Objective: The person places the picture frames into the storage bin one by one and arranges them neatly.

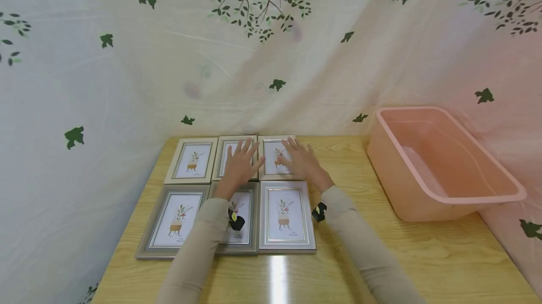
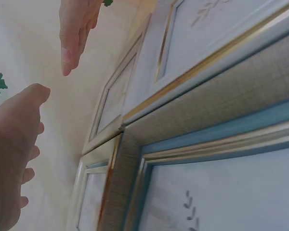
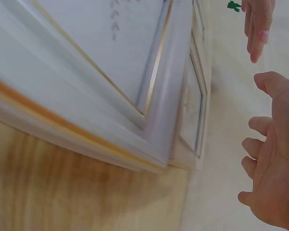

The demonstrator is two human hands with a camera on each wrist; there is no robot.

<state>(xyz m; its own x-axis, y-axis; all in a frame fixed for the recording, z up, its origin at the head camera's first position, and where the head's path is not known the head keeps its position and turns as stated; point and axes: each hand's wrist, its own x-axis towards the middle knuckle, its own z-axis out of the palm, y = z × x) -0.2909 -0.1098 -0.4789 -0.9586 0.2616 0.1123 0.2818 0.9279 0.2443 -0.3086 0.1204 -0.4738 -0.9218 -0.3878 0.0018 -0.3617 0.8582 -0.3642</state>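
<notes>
Picture frames lie face up, edge to edge, in two rows of three. The back row has cream rims: a left frame (image 1: 193, 160), a middle frame (image 1: 223, 153) and a right frame (image 1: 271, 151). In front are a grey-brown left frame (image 1: 175, 219), a similar middle frame (image 1: 243, 200) partly behind the left sleeve, and a silver frame (image 1: 285, 219). My left hand (image 1: 240, 165), fingers spread, overlaps the back middle frame. My right hand (image 1: 306, 162) overlaps the back right frame, fingers also spread. Both wrist views show the hands holding nothing, thumbs apart from the fingers.
A pink plastic tub (image 1: 423, 186) stands at the right of the wooden table (image 1: 347, 247). Close behind the table hangs a pale cloth (image 1: 237, 73) printed with leaves and branches. Black wrist cameras sit under both sleeves, the left one over the front middle frame.
</notes>
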